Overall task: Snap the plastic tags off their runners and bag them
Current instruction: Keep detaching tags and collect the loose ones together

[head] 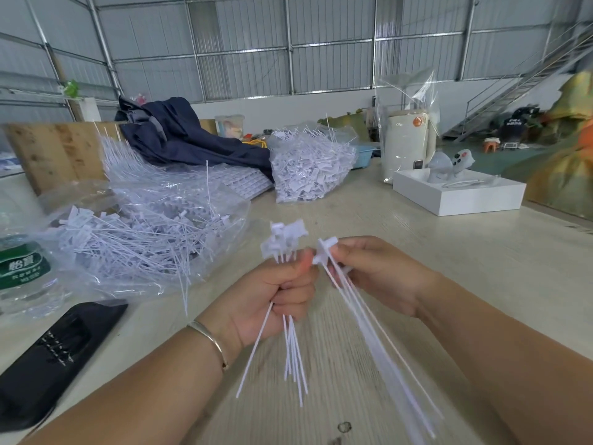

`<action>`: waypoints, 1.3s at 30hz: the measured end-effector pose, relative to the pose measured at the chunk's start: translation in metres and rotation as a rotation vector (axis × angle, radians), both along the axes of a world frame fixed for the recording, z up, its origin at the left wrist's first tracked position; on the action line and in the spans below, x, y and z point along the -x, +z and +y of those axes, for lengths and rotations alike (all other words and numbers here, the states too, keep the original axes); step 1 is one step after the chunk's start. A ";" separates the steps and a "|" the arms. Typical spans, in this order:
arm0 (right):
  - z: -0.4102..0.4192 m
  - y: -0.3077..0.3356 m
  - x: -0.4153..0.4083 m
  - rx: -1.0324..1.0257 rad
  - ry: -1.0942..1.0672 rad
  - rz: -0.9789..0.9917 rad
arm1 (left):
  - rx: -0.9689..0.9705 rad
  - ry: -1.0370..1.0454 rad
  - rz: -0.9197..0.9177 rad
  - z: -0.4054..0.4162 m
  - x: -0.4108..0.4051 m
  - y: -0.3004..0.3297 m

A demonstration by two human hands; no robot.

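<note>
The left hand (272, 300) is gripping a small bundle of loose tags (285, 242) in a closed fist: the flat tag heads are fanning out above the thumb, pointing toward twelve o'clock, while their thin tails are hanging out of the bottom of the fist toward six o'clock. The long axis of this bundle is running nearly upright in the head view, twelve to six.

The right hand (369, 271) is pinching the head end of a second cluster, the runner strip (362, 316), with thumb and fingers curled round it. That cluster is lying on a slant: its heads are sitting at about eleven o'clock, just beside the left thumb, and its long straight tails are streaming away toward five o'clock, past the right forearm. The two sets of heads are almost touching, at three o'clock from the left thumb, so the hands are working head to head; whether the two clusters are joined there I cannot tell.

The open clear bag of finished tags (144, 239) is lying on the counter (417, 252) at about ten o'clock from the hands, near the left hand and well apart from the right. Judging from that, the left hand is the nearer one for dropping a bundle in, and the tags would be going in roughly along the lie of those already there, which are pointing mostly nine to three.

A fuller bag (313, 165) is standing farther off at twelve o'clock, beside a dark blue garment (186, 133).
</note>
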State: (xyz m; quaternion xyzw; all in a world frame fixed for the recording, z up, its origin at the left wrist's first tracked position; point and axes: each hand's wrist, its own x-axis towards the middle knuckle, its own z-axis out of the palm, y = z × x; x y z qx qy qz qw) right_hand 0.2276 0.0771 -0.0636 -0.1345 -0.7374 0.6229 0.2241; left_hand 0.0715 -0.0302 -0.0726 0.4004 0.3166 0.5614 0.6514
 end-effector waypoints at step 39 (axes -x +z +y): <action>0.014 -0.003 -0.007 -0.130 -0.250 -0.026 | 0.089 0.338 0.085 0.006 0.003 0.000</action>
